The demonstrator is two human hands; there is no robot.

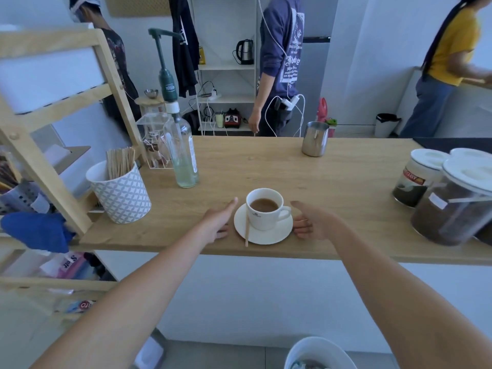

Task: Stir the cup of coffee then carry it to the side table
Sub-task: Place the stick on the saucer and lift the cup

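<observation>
A white cup of milky coffee stands on a white saucer near the front edge of the wooden counter. A wooden stir stick lies on the saucer's left side, its end over the rim. My left hand is open just left of the saucer, fingers spread. My right hand is open at the saucer's right rim, fingertips close to or touching it. Neither hand holds anything.
A patterned pot of wooden stir sticks and a glass pump bottle stand to the left. A steel jug is at the back. Coffee jars stand on the right. Three people stand behind the counter. A white bin is below.
</observation>
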